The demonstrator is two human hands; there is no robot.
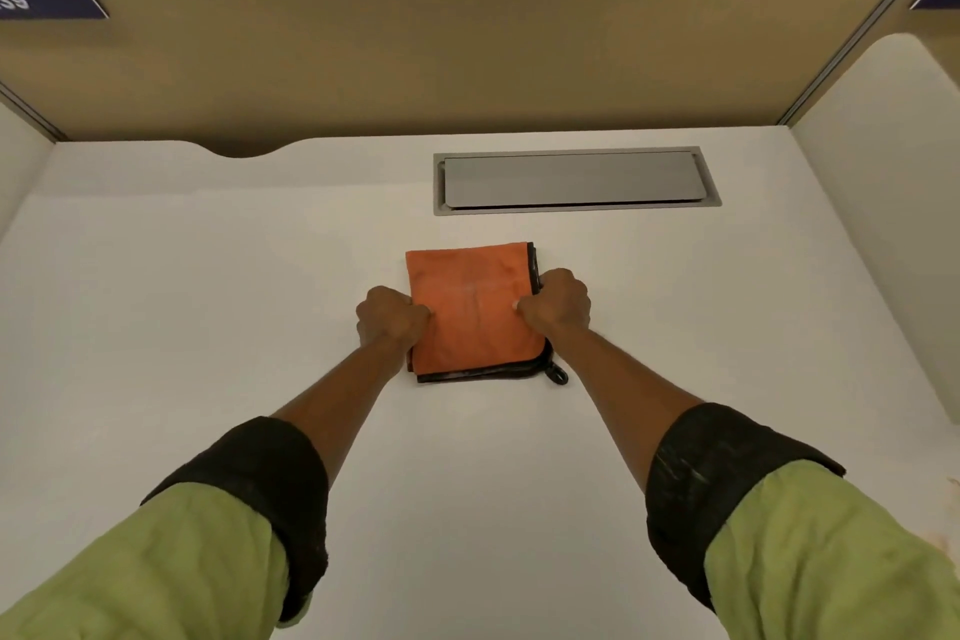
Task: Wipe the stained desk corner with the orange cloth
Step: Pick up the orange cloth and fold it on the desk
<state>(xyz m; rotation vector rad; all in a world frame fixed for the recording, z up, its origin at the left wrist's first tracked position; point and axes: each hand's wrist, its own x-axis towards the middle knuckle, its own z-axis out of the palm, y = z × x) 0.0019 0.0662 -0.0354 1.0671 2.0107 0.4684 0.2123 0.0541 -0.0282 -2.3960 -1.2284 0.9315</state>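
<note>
A: Nearest us we count two green sleeves with dark cuffs, reaching out over the white counter [156,327].

B: And two hands on one orange cloth [470,312]. Our left hand [392,320] is closed, its grip clamped on the cloth's left edge; our right hand [558,301] is closed the same way on the right edge.

A: The cloth lies folded flat on the counter, just nearer than the grey cable hatch [571,182], of which we see one.

B: So we judge we are at the pick-up step, the wiping not yet begun. No stain shows from here.

A: Next we need to find the stained corner, carry the cloth there and press down. Beyond the hatch stands one tan partition [415,57].
</note>
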